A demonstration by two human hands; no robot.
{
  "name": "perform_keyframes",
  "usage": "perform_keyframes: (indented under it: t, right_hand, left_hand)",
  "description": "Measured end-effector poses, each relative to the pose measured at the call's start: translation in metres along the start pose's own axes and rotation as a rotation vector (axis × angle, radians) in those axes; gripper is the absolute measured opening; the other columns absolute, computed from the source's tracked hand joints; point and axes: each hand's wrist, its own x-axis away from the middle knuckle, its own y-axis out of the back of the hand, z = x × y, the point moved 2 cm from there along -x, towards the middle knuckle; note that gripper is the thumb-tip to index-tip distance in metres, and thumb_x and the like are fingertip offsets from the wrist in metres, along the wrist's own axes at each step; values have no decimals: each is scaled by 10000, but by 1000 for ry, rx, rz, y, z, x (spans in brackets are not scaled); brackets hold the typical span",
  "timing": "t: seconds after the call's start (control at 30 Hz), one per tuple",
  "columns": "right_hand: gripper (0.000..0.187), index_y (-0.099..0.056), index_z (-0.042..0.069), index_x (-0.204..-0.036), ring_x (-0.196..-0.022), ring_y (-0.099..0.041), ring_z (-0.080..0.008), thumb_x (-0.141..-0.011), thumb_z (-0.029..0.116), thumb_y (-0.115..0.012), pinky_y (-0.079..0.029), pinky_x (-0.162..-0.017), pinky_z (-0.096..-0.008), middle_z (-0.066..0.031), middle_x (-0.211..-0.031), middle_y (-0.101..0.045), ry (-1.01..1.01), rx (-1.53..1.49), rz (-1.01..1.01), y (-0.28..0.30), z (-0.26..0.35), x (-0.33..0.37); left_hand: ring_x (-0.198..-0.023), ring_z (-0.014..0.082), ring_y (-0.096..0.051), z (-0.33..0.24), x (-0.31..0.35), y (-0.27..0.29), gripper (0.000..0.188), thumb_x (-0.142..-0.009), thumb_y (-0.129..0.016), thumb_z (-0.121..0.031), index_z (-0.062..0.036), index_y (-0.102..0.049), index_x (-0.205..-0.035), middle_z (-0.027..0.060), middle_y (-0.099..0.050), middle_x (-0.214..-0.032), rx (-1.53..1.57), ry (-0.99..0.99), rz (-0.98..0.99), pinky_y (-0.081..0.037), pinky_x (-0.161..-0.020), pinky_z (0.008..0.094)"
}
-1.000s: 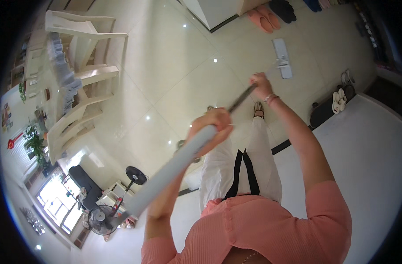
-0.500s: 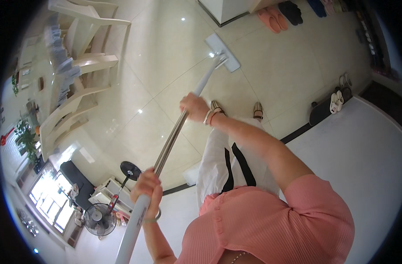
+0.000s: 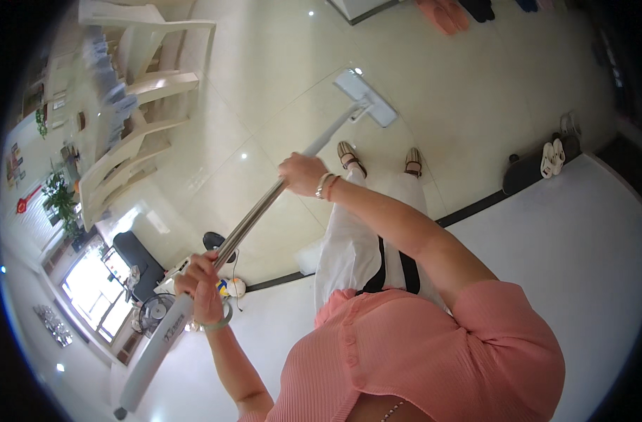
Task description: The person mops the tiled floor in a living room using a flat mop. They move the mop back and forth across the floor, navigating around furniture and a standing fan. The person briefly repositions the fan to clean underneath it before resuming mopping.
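Observation:
A flat mop [image 3: 255, 216] slants across the view, its long metal pole running from lower left to upper right. My left hand [image 3: 200, 287] wraps round the pole just above the thick grey-white grip at its lower left end. Farther along, my right hand [image 3: 302, 174] is closed on the pole near the grey lower section. The pale rectangular mop head [image 3: 365, 97] lies flat on the glossy tiled floor [image 3: 285, 77], ahead of my feet in brown strapped shoes [image 3: 352, 159].
Cream wooden chairs [image 3: 134, 144] stand at the left. A fan [image 3: 154, 313] and a ball [image 3: 236, 287] are at lower left. White shoes [image 3: 552, 157] lie by the right wall, and coral slippers [image 3: 444, 15] sit at the far edge near a white cabinet corner [image 3: 359, 8].
The mop head has come nearer to my feet and slightly right. Both hands have shifted left with the pole, which now lies at a flatter slant. The grip's end has come into view.

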Motion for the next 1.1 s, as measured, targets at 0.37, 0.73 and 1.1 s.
perform_keyframes:
  t: [0.37,0.73,1.1]
  right_hand:
    - [47,-582,104,-723,-868,-556,-309,-749,143,-585,-474,-721,-412,-69,-812,-588,-342,254,-499,180,-325,258]
    - [46,-572,122,-694,-892,-546,-305,-711,133,-614,-468,-725,-418,-57,-793,-573,-371,248,-525,99,-280,241]
    - [24,-627,132,-745,-903,-559,-278,-743,154,-617,-495,-701,-427,-33,-805,-604,-103,-163,-486,-84,-7,45]
  left_hand:
    - [-746,227,-472,104,4,-353,232,-811,-558,114,-58,-425,-730,65,-466,-729,509,-175,579,-381,-976,505]
    - [-704,225,-508,121,30,-267,270,-773,-627,128,-57,-441,-705,61,-523,-719,412,-105,662,-442,-821,398]
    - [-751,219,-552,12,42,39,243,-772,-631,32,-95,-442,-684,49,-523,-659,-98,-46,408,-398,-976,501]
